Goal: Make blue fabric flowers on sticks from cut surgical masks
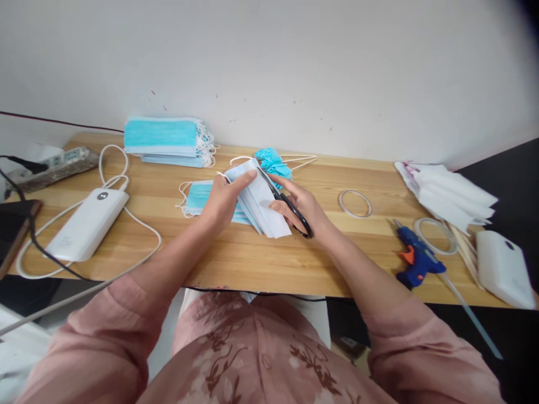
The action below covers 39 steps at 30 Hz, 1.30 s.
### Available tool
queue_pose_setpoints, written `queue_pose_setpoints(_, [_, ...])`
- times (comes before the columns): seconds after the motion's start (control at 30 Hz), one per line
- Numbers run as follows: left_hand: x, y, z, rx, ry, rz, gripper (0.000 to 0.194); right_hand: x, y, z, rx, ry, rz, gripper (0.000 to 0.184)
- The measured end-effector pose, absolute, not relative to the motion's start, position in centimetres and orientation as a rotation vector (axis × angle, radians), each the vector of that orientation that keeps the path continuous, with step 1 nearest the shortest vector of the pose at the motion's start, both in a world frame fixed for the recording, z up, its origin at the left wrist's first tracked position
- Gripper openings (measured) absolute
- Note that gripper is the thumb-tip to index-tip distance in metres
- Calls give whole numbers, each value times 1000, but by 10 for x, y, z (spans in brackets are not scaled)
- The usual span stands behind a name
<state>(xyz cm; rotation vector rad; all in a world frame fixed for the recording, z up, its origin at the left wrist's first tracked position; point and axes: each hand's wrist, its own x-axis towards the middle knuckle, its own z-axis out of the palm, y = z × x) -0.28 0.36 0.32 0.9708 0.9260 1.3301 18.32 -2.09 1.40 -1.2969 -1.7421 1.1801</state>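
Observation:
My left hand [229,193] grips a face mask [261,205] near its upper end, thumb on top, with the white inner side showing and the layers partly fanned. In my right hand [301,205] is a pair of scissors [297,216] with black handles. Their blades lie along the mask's upper right edge; how far apart they are is hard to see. Beneath my left hand, another blue mask [197,196] lies flat on the table. Just behind the held mask are crumpled blue pieces [272,163] on thin wooden sticks [301,160].
A stack of masks [162,134] stands at the back left. On the left are a white power bank [88,224] with cables and a power strip [54,168]. To the right lie a tape roll [356,203], a blue glue gun [416,255], white sheets [450,191] and a white box-like device [503,269].

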Motion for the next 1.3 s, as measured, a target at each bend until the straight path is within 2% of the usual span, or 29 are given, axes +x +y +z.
queue_pose_setpoints(0.27, [-2,3,4,955,913,1348,32,188,-19,7,-1151,-1868,1157,102])
queue_pose_setpoints(1.3, [3,-3,3,1004,921,1241,32,187,-23,11,-1024,-1871,1110,81])
